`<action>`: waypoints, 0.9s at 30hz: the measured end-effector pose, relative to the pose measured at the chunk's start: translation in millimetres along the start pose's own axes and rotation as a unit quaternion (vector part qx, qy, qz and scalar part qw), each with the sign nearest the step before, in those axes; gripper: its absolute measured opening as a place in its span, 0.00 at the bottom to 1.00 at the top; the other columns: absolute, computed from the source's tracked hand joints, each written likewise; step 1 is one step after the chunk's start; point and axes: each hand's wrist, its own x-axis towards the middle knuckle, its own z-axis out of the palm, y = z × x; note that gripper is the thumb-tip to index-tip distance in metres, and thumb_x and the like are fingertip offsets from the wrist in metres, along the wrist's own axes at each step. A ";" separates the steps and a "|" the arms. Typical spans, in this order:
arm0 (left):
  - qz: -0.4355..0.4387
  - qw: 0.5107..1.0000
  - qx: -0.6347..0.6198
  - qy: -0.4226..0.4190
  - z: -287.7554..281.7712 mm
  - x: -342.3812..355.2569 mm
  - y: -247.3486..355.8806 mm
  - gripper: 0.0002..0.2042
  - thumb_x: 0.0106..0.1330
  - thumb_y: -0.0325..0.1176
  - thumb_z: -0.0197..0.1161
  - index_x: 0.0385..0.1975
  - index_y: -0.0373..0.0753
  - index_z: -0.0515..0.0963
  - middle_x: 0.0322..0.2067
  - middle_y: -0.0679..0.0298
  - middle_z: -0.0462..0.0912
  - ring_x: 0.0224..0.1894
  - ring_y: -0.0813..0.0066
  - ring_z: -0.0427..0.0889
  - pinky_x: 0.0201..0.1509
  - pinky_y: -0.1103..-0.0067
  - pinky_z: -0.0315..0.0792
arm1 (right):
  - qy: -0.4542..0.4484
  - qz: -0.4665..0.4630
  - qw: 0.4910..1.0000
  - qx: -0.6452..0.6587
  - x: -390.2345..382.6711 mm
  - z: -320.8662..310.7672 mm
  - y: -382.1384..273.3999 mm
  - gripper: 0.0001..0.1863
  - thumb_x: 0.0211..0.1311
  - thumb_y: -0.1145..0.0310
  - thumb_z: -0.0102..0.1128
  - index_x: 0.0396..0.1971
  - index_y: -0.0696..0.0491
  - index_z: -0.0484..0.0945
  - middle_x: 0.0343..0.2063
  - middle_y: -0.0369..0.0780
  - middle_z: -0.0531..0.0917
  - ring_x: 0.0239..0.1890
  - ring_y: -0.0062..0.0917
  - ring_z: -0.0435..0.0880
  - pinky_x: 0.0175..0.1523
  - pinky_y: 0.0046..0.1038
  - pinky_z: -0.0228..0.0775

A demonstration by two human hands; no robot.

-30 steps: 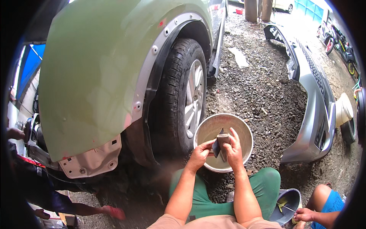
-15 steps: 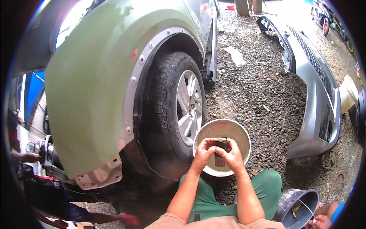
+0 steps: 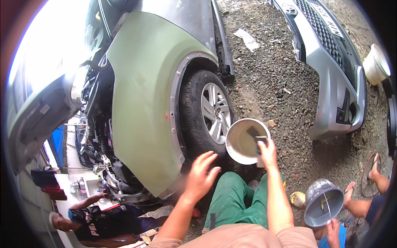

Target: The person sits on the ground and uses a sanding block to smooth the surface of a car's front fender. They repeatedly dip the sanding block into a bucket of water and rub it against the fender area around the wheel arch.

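Note:
My right hand grips a dark sanding block at the right rim of a white bucket. Murky liquid shows in the bucket, which stands on the gravel beside the front wheel. Fingers spread and holding nothing, my left hand hovers left of the bucket, near the tyre and the lower end of the green-coated fender. A light metal strip with holes runs round the wheel arch. Part of the block is hidden behind my right fingers.
A silver bumper lies on the gravel at the right. A dark bucket sits at the lower right, with another person's hand at its handle. At the lower left a co-worker is beside the exposed engine bay.
My hands have parted. The left has come off the block and opened out to the left; the right keeps the block and is farther right. The view has swung left.

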 end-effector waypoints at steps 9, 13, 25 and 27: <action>0.074 0.967 0.159 0.186 -226.6 77.6 -44.6 0.18 0.75 0.33 0.56 0.60 0.36 0.73 0.63 0.52 0.71 0.69 0.56 0.66 0.72 0.65 0.59 | -0.005 -0.083 0.988 0.127 -32.0 260.1 -197.8 0.21 0.67 0.61 0.64 0.51 0.61 0.76 0.43 0.45 0.85 0.46 0.25 0.82 0.54 0.30 0.73; 0.083 0.953 0.208 0.206 -288.3 127.1 -99.4 0.23 0.80 0.44 0.46 0.65 0.36 0.68 0.70 0.52 0.61 0.75 0.56 0.54 0.77 0.62 0.47 | -0.017 -0.040 0.985 0.165 -28.1 296.3 -240.6 0.20 0.68 0.62 0.62 0.50 0.62 0.75 0.42 0.48 0.86 0.46 0.34 0.86 0.53 0.33 0.74; 0.194 0.965 0.167 0.058 -306.4 215.1 -132.9 0.32 0.78 0.56 0.32 0.72 0.43 0.62 0.77 0.57 0.47 0.80 0.54 0.32 0.79 0.57 0.29 | 0.046 -0.038 0.996 0.071 -33.4 321.4 -231.1 0.28 0.66 0.58 0.62 0.56 0.65 0.72 0.49 0.60 0.81 0.54 0.52 0.80 0.57 0.42 0.72; 0.200 0.960 0.181 0.073 -304.2 214.1 -133.5 0.31 0.78 0.55 0.32 0.73 0.43 0.62 0.77 0.57 0.47 0.80 0.54 0.32 0.79 0.57 0.29 | 0.045 -0.044 0.996 0.069 -26.1 320.5 -239.4 0.27 0.66 0.58 0.62 0.55 0.64 0.72 0.48 0.60 0.81 0.53 0.53 0.81 0.57 0.42 0.72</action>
